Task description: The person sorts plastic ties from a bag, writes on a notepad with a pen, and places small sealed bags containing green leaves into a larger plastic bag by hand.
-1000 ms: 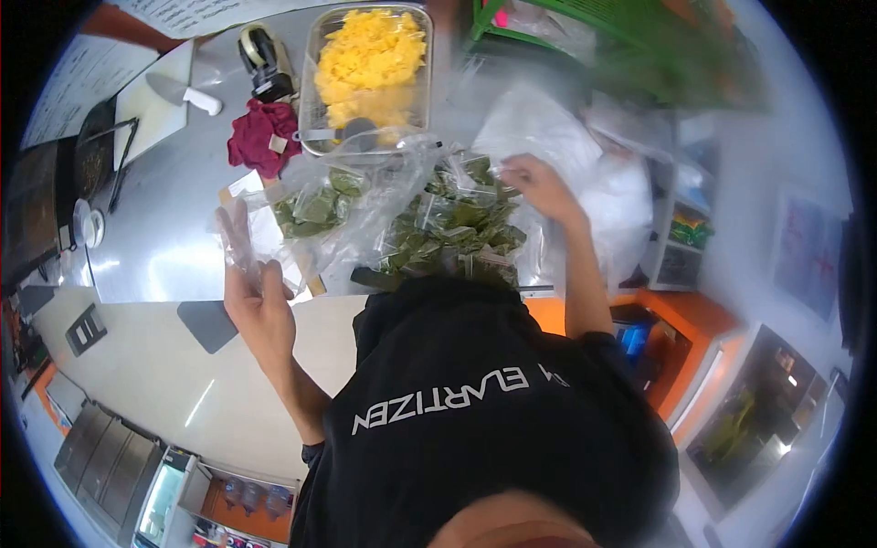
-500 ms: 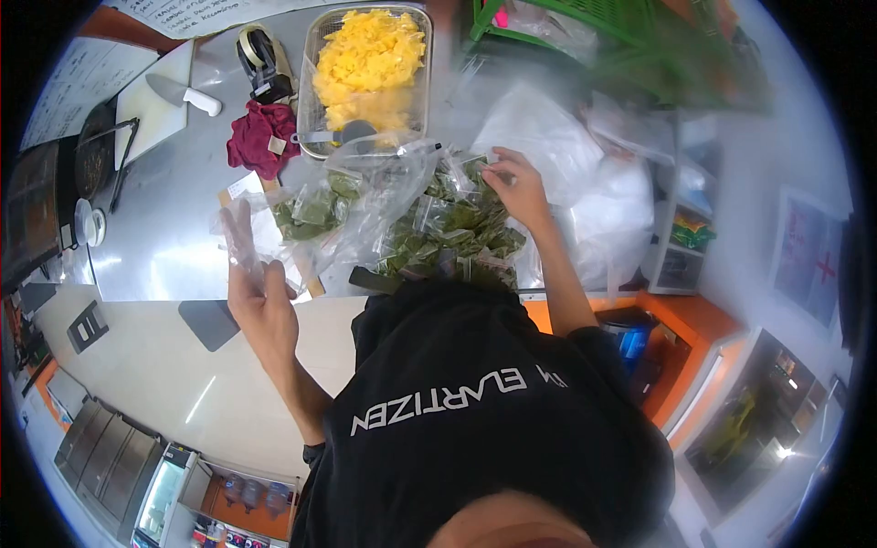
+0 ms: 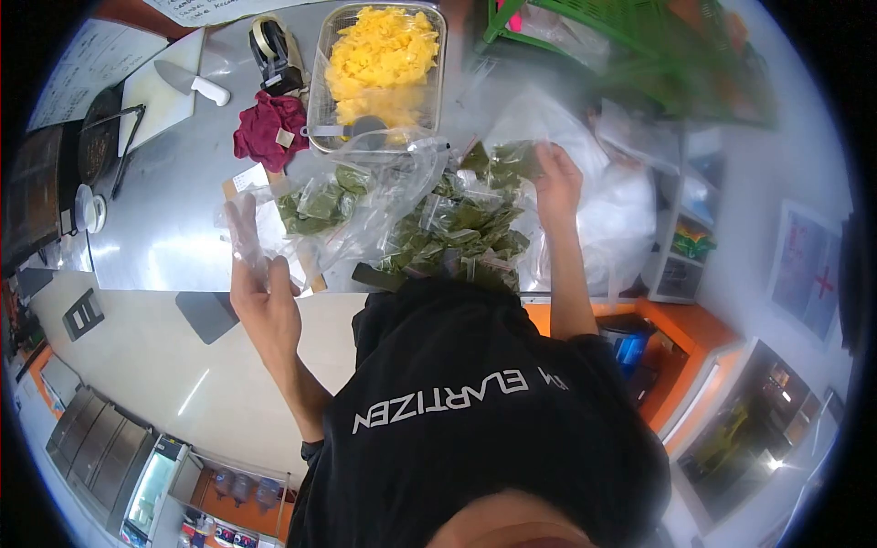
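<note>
"So, right hand (image 3: 559,185) first. What's in it?"

"A leaf packet (image 3: 513,163), green through clear film. Fingertips together, pinched on its right end. Packet raised beside the far edge of the heap of packets (image 3: 464,226), near the table's front edge."

"And the left hand (image 3: 268,309)?"

"At the left side of the large clear bag (image 3: 397,187). Two fingers extended, plastic over them; thumb lower down. Whether they clamp the film, I can't tell from here."

"Contents of the bag?"

"A few green packets (image 3: 322,201) showing through, left of the heap. Bag's crumpled film spreads between the two."

"Surroundings?"

"Steel table (image 3: 164,215). Beyond the bag, a tray (image 3: 442,87) of yellow pieces (image 3: 379,59). Left of that, a maroon cloth (image 3: 269,135), tape dispenser (image 3: 277,66) just behind it. Farther left, a knife (image 3: 195,83), blade on a white board (image 3: 157,102), handle past its edge."

"Right side?"

"White plastic bags (image 3: 614,215) by the right forearm; green crate (image 3: 630,50) at the back, partly blurred."
</note>
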Demonstrator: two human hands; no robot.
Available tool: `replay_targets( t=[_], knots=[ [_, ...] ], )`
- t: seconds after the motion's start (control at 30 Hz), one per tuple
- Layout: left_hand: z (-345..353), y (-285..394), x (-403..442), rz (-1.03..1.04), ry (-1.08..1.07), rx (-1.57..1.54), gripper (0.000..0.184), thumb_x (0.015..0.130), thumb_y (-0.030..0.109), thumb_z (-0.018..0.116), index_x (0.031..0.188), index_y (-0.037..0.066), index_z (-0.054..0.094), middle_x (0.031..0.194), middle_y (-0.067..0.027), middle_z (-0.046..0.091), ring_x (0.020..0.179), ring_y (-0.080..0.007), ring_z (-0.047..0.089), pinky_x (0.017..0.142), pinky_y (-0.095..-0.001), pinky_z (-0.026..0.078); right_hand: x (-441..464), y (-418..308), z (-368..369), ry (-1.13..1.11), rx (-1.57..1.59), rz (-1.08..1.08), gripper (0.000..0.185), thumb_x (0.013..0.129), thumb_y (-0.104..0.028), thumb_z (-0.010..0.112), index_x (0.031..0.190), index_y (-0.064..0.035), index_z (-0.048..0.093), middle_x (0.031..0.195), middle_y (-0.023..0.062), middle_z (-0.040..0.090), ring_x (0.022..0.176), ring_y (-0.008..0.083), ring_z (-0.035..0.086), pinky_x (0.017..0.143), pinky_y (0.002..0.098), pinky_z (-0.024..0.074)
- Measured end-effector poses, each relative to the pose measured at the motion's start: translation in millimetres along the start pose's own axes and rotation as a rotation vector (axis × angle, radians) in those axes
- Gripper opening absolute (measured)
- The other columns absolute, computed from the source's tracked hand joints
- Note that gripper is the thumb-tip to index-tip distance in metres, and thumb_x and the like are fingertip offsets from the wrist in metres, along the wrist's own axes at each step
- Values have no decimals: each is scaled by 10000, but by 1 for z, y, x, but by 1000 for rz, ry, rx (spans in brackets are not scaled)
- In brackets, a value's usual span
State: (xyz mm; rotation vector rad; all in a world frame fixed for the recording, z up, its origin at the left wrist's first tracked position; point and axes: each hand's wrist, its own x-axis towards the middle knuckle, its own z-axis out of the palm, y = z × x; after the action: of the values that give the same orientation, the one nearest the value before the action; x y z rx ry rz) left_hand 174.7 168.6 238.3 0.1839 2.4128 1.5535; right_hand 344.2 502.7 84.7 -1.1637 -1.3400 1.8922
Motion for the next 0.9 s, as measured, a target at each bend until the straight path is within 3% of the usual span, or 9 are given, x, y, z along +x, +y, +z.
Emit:
replay_targets(
  t=[0.23,0.33,0.4,0.53,0.63,0.7,0.77,0.87,0.9],
  knots=[
    [-3,-9,-2,-31,-20,32,637,886,-46,543,1514,25,465,1457,-72,600,671,-62,531,576,-242,463,-29,-59,37,-219,404,133,220,1017,-144,640,1134,38,679,1127,57,662,1024,173,650,880,334,538],
    [-4,-7,-6,-42,-21,54,633,889,-42,552,1511,39,475,1409,-68,630,688,-65,557,574,-251,472,-60,-73,88,-305,308,-145,171,980,-68,669,1122,25,684,1166,76,668,1044,196,655,904,337,531],
    [0,-6,-6,-42,33,44,435,882,-10,607,1317,-30,598,819,-32,644,617,-71,534,547,-236,430,-78,-72,122,-438,240,-330,197,922,-31,722,1114,5,695,1180,91,669,1064,217,654,932,324,513],
    [2,0,-5,-69,55,59,339,885,-4,614,1221,-45,621,825,-40,646,619,-82,547,546,-243,433,-93,-60,180,-818,-277,-610,218,869,-42,769,1078,-25,707,1175,125,691,1097,230,668,950,339,523],
    [-8,-9,-8,-41,72,51,492,877,-9,611,1368,-33,583,806,-34,633,610,-70,530,542,-239,432,-73,-52,167,-688,-225,-704,204,915,-42,727,1109,-6,673,1155,113,697,1058,187,673,926,336,532],
    [-9,-7,-7,-26,83,49,439,884,7,605,1318,-55,594,808,-50,632,588,-80,526,531,-249,422,-44,-50,144,-407,-3,-281,194,953,-83,684,1127,0,670,1154,127,712,1073,206,670,942,347,525],
    [-10,-9,-4,-4,90,54,420,882,21,607,1294,-60,602,793,-55,627,572,-85,518,526,-254,406,11,-35,120,-205,-224,-298,232,945,-146,689,1116,12,677,1109,161,721,1052,280,686,944,388,524],
    [-7,-1,0,7,65,55,421,881,21,603,1295,-56,603,771,-50,618,571,-83,512,525,-256,399,78,57,83,-179,-1071,-730,325,892,-187,741,1117,37,671,1044,206,718,970,355,701,882,427,547],
    [-5,1,2,16,57,53,424,881,21,601,1299,-54,603,766,-48,615,571,-83,510,525,-257,398,77,63,79,-161,-1135,-704,351,878,-199,754,1124,37,669,1058,214,711,972,369,695,873,438,546]
  ],
)
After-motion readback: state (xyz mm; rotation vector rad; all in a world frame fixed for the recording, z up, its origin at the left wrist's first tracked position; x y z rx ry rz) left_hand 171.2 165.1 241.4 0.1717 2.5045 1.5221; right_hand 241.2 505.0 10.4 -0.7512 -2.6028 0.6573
